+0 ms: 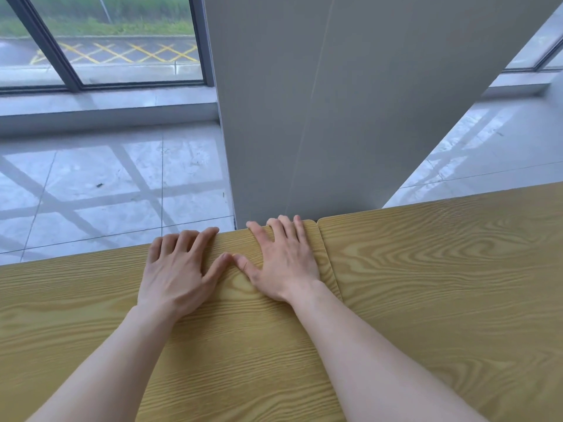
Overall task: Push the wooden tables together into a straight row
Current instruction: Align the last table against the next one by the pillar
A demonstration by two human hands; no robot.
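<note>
Two wooden benches fill the lower frame, seen from above. Left bench (91, 315) and right bench (457, 284) sit edge to edge, a thin dark seam (330, 266) running between them from the far edge toward the camera; their rounded far corners meet at a small notch. Far edges look roughly in line, though the wide lens bends them. Both hands rest on the left bench near its far right corner. Left hand (176, 275) lies palm down, fingers spread and curled over the far edge, gripping nothing else. Right hand (283, 263) is also flat and open, fingertips at the far edge, just beside the seam. The thumbs almost touch. Bare forearms come in from the bottom. Beyond the benches stands a grey pillar (335, 102), with tiled floor (106, 184) on both sides and a window (106, 41) at top left.
</note>
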